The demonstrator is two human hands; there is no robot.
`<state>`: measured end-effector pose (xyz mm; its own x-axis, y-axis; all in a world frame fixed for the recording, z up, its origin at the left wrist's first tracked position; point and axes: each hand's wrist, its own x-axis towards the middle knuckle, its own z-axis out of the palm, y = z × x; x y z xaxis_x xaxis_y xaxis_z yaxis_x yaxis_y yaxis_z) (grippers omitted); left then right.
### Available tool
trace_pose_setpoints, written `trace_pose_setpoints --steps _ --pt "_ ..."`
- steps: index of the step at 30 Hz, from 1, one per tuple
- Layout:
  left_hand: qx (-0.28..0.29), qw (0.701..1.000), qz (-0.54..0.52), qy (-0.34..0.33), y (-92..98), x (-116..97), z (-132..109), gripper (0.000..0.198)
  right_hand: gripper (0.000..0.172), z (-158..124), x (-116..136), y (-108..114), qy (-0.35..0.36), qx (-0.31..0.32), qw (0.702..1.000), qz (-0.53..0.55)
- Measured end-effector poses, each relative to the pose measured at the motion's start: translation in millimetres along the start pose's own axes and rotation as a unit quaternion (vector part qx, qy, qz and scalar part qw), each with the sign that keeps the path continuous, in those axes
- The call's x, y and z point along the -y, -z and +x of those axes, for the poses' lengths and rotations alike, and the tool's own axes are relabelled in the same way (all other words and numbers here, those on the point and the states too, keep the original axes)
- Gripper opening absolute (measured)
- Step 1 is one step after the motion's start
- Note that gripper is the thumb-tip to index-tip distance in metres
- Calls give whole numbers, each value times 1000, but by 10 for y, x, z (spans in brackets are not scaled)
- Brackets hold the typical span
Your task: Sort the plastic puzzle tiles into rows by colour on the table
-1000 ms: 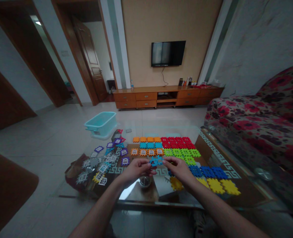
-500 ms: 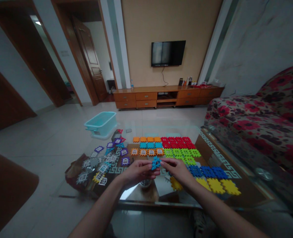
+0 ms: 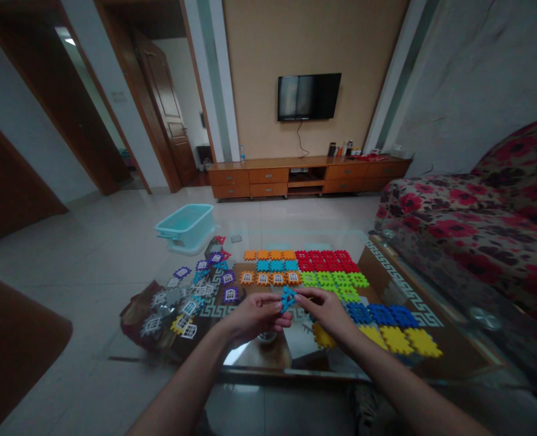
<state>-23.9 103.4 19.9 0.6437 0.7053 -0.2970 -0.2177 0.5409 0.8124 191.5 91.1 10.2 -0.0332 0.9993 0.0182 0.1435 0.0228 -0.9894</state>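
A blue triangular building tile [image 3: 288,299] with toothed edges is held above the glass table [image 3: 296,357]. My left hand [image 3: 260,315] pinches its left side, and my right hand [image 3: 322,306] grips its upper right corner. Just beyond my hands lie orange window tiles [image 3: 270,278] in a row, with light blue tiles [image 3: 276,266] and plain orange tiles [image 3: 269,255] behind. Red tiles [image 3: 326,261] and lime green tiles [image 3: 334,280] lie to the right of these. Dark blue tiles [image 3: 381,314] and yellow tiles [image 3: 396,340] are nearer my right forearm, which partly covers them.
Loose mixed tiles [image 3: 174,297] in grey, purple, white and yellow are scattered on the table's left. A turquoise plastic tub [image 3: 186,227] stands beyond the far left corner. A floral sofa [image 3: 459,212] is on the right, a wooden TV cabinet [image 3: 268,175] at the back.
The blue triangular tile has turned slightly between my fingers and shifted a little to the right. Both hands keep their hold; the tiles on the table lie as before.
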Motion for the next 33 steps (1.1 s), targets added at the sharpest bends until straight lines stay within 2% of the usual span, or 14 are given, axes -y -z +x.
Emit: trace_pose_setpoints --steps 5,10,12,16,20,25,33 --pt "-79 995 36 -55 -25 57 65 33 36 3 -16 5 -34 -54 998 6" --pt "-114 980 110 -123 -91 73 83 35 39 3 -14 4 -49 -94 994 21" --pt "-138 960 175 -167 -119 67 67 35 39 -8 -6 -10 -61 -93 993 38" --pt "-186 895 314 -257 -177 33 0 22 36 -57 28 -72 -111 -62 985 113" --pt "-196 861 365 -295 -213 -6 -54 18 36 -95 47 -135 -151 -58 971 174" --pt "-201 858 374 -290 -186 -4 -53 23 36 -106 45 -161 -142 -64 974 166" --pt "-213 887 305 -273 -189 10 -17 25 38 -96 31 -157 -89 -69 988 103"
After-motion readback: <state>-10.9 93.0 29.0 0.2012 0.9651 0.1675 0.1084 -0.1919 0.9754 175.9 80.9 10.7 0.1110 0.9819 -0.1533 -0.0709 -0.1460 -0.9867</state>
